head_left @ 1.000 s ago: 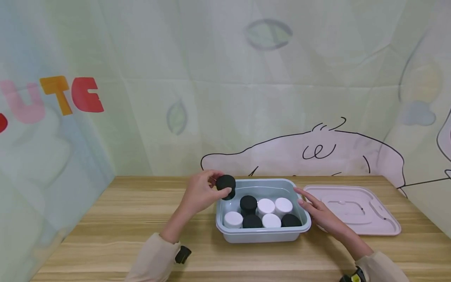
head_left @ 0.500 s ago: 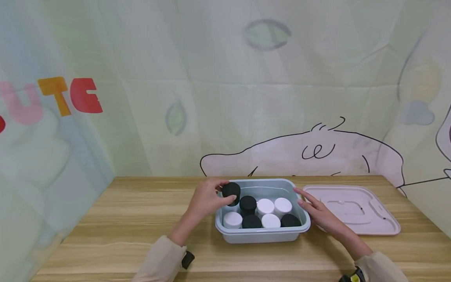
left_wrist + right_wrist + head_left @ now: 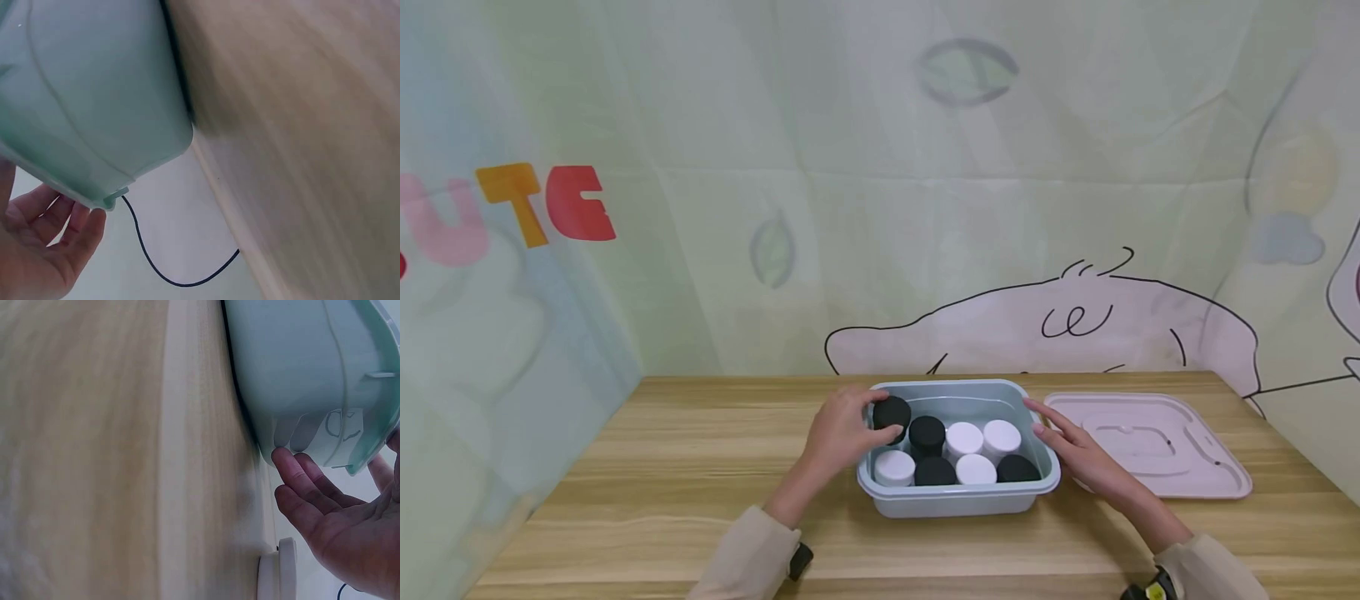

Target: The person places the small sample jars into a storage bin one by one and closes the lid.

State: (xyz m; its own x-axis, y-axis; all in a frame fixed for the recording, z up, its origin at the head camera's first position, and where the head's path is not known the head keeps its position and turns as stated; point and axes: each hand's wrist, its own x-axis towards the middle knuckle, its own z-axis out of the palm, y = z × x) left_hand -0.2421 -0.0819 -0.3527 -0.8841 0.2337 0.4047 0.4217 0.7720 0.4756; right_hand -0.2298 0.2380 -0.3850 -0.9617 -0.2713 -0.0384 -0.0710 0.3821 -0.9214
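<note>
A pale blue plastic bin [image 3: 955, 505] stands on the table with several small round jars inside, some black and some white. At its back left corner, my left hand [image 3: 841, 429] pinches a black jar [image 3: 891, 412] between thumb and fingers, low inside the rim. From the left wrist, that hand [image 3: 47, 250] reaches over the rim, and the bin wall [image 3: 94, 94] hides the jar. My right hand [image 3: 1081, 454] rests against the bin's right side with fingers extended. The right wrist view shows those fingertips [image 3: 289, 459] touching the outer wall.
A pale pink lid [image 3: 1150, 450] lies flat on the wooden table [image 3: 662, 483], right of the bin and behind my right hand. A printed cloth [image 3: 880, 208] hangs behind the table's back edge.
My left hand has carried the black jar from above the bin's left rim rightward and down into the back left corner. My right hand has stayed at the bin's right side.
</note>
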